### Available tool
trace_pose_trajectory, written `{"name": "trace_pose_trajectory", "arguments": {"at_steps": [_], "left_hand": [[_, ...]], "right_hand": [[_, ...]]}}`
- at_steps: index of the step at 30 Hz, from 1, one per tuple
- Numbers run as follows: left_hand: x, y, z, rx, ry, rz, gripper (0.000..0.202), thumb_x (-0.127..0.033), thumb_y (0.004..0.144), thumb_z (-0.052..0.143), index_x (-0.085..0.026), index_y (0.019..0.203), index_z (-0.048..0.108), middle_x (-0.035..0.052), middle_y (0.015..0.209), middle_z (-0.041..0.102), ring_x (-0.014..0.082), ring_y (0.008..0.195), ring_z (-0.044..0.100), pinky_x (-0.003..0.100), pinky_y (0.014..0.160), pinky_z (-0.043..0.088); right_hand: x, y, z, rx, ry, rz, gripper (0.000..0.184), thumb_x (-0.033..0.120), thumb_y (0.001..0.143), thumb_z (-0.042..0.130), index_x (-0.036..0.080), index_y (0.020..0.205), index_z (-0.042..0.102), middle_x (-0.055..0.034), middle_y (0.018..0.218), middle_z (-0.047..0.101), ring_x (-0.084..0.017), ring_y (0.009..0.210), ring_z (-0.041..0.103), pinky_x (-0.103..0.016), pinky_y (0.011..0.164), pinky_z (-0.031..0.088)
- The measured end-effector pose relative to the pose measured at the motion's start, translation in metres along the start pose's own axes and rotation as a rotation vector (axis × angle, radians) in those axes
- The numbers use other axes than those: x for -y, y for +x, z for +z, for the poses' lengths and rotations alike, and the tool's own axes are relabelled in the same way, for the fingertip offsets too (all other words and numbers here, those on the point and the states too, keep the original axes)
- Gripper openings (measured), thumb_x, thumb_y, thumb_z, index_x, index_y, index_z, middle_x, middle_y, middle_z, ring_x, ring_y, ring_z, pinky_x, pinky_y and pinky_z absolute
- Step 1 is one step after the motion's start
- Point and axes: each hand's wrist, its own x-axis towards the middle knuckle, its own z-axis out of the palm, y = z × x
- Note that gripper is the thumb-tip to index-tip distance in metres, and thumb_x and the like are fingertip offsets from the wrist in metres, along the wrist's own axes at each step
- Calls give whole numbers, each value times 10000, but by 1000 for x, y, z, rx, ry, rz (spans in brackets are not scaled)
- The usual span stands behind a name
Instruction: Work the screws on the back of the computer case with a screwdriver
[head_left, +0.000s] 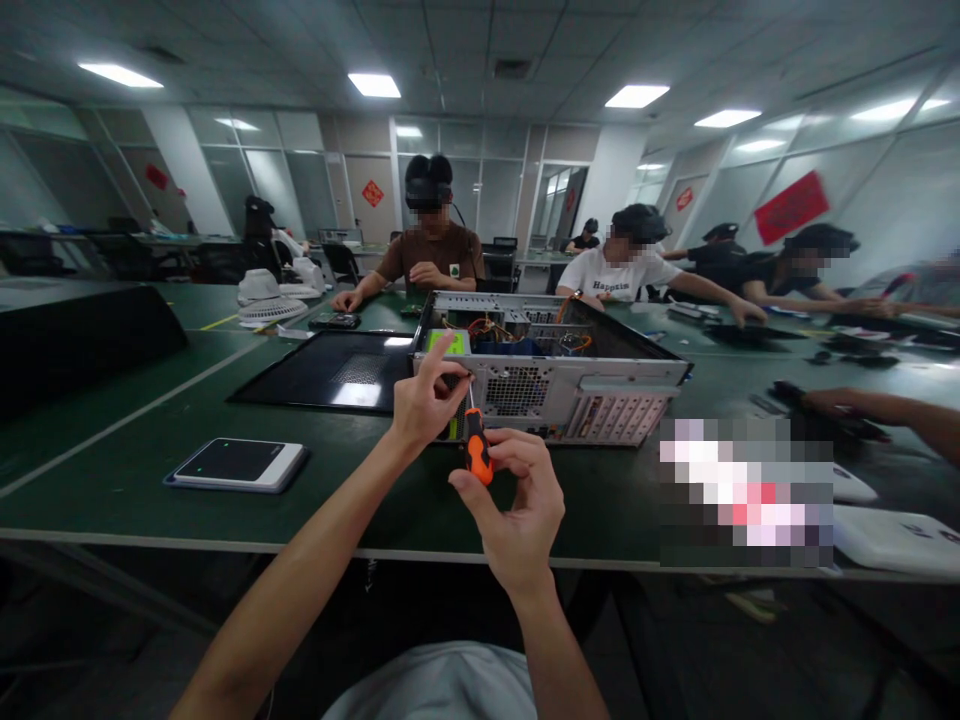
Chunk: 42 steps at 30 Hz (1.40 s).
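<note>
An opened computer case [566,375] lies on its side on the green table [360,515], its rear panel facing me. Loose wiring shows inside. My right hand [529,510] grips an orange and black screwdriver [478,450] by its handle, the shaft pointing up toward the panel's upper left part. At the screwdriver's tip, my left hand [424,408] has thumb and index finger pinched together close to the panel. Whatever sits between those fingertips is too small to make out.
A glossy black panel [322,370] lies left of the case, and a white-edged flat device [240,465] rests nearer me. A white fan [270,305] stands farther back. Co-workers sit across the table; another person's hand [832,402] reaches in from the right, near a white device [900,540].
</note>
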Motion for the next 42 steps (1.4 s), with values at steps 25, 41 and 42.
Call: {"name": "trace_pose_trajectory", "arguments": {"at_steps": [25, 41, 42], "left_hand": [[-3, -2, -10, 38, 66, 136, 497, -170, 933, 541, -222, 1426, 502, -5, 966, 774, 53, 524, 598, 155, 535, 485], [31, 113, 3, 359, 303, -42, 203, -289, 883, 628, -176, 1026, 718, 101, 1063, 750, 263, 1061, 653, 408, 954, 529], [36, 117, 8, 505, 342, -72, 274, -346, 864, 668, -178, 1071, 727, 122, 1146, 742, 293, 1119, 644, 453, 993, 512]], "right_hand": [[-2, 5, 2, -18, -17, -28, 300, 254, 844, 820, 267, 1114, 691, -65, 1152, 676, -220, 1065, 668, -355, 827, 593], [-2, 5, 10, 1, -48, -120, 285, 260, 940, 689, 274, 1224, 671, -91, 1232, 661, -255, 1174, 640, -452, 995, 571], [-3, 6, 11, -6, -51, -123, 292, 266, 907, 736, 267, 1191, 668, -91, 1218, 661, -256, 1164, 644, -442, 973, 577]]}}
